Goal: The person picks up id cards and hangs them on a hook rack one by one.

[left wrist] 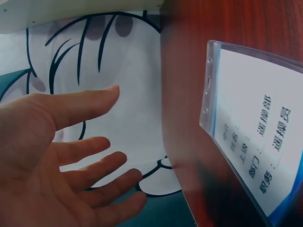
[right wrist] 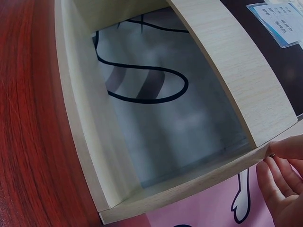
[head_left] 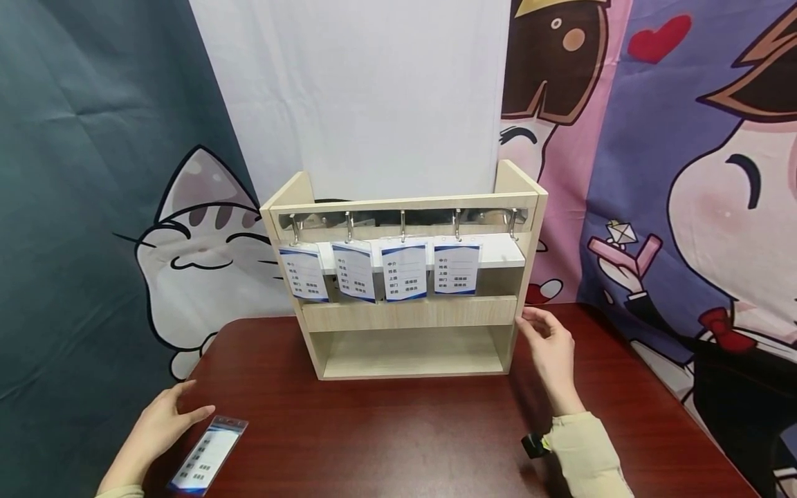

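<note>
My left hand (head_left: 156,429) hovers with spread fingers beside a clear badge holder (head_left: 208,456) lying on the table. In the left wrist view this badge holder shows a white card with blue ends, to the right of the hand's bare palm. My right hand (head_left: 551,349) pinches the right side panel's front edge on a pale wooden rack (head_left: 411,315). Up close, the thumb and curled fingertips (right wrist: 270,158) meet at that edge. Several badge holders (head_left: 405,273) hang side by side from metal hooks (head_left: 403,225) on the rack; the rightmost hook (head_left: 512,225) carries none.
The rack stands toward the back of a dark red table (head_left: 386,436), with an open lower compartment (head_left: 414,351). Behind it hangs a white cloth (head_left: 373,97), flanked by cartoon-printed curtains. A small black device (head_left: 534,446) sits at the right wrist.
</note>
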Motion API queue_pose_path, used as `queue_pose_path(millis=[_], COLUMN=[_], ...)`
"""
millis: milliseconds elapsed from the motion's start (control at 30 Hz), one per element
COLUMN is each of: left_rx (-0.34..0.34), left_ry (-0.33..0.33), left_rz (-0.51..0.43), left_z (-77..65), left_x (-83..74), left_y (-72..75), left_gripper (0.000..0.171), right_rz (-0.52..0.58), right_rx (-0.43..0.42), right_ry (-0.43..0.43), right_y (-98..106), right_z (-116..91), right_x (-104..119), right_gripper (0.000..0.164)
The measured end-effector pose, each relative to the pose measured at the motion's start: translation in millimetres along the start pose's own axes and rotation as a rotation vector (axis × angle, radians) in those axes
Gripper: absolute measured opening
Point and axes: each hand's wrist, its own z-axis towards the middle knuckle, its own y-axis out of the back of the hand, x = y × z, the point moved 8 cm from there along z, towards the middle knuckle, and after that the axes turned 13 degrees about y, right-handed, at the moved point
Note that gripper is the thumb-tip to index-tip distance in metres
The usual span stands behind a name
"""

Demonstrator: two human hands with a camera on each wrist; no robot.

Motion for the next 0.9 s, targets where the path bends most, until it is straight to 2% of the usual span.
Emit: queue_pose_path(millis=[133,433,667,800,900], left_rx=[0.068,0.133,0.224,0.245,0.232], left_ry=[0.014,0.003,0.066,0.099,0.091], left_rz=[0.013,0.035,0.001,0.006,0.017], left_z=[3.0,7.2,10.4,11.1,12.3], left_x=[5.0,7.5,16.0,20.7,21.6], left_y=[-10.0,-30.9,-44.4,-49.1,-50.9], left_gripper=[0.092,0.089,0.089,0.088,0.084], right_rz=[-0.019,-0.032,-0.037,-0.038,-0.038], right_rx=[0.012,0.022,0.017,0.018,0.020], right_ry=[-0.011,-0.015,-0.004,0.006,0.010], right_y=[-1.0,0.7,1.3,1.2,1.1], right_z=[0.2,-0.8,-0.1,0.6,1.2], right_x=[-1.4,0.4,1.1,1.3,2.0], right_gripper=[0.024,0.026,0.024,0.024,0.024])
